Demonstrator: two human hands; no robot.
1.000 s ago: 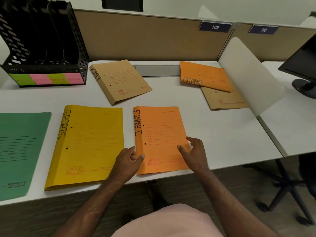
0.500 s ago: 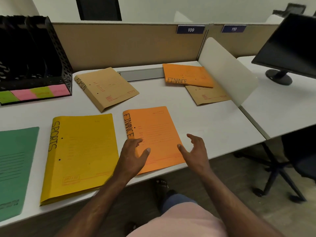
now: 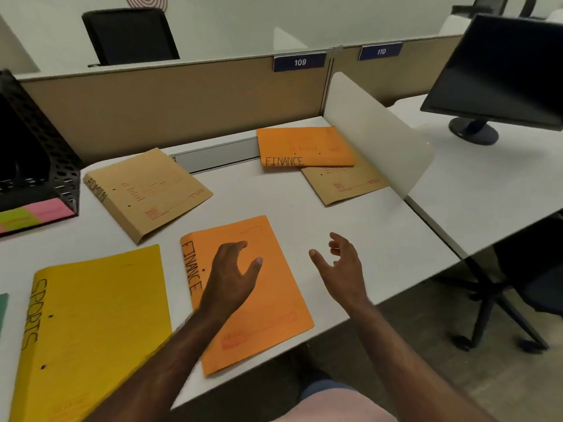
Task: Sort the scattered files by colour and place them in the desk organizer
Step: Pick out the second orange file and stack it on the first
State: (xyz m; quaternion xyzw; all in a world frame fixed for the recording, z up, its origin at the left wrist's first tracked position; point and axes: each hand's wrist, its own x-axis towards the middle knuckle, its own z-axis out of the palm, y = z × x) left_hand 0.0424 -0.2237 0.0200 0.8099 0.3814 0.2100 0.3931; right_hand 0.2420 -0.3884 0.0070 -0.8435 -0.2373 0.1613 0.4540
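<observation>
A person's left hand (image 3: 233,274) hovers, fingers loosely spread, over an orange FINANCE file (image 3: 268,287) lying flat at the white desk's (image 3: 359,226) front edge, while the right hand (image 3: 342,263) is open just right of it, holding nothing; the black desk organizer (image 3: 36,166) stands far left.

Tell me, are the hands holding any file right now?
No. The left hand hovers open over the near orange file, and the right hand is open too.

FINANCE file (image 3: 304,146) overlapping another file (image 3: 350,185)
</observation>
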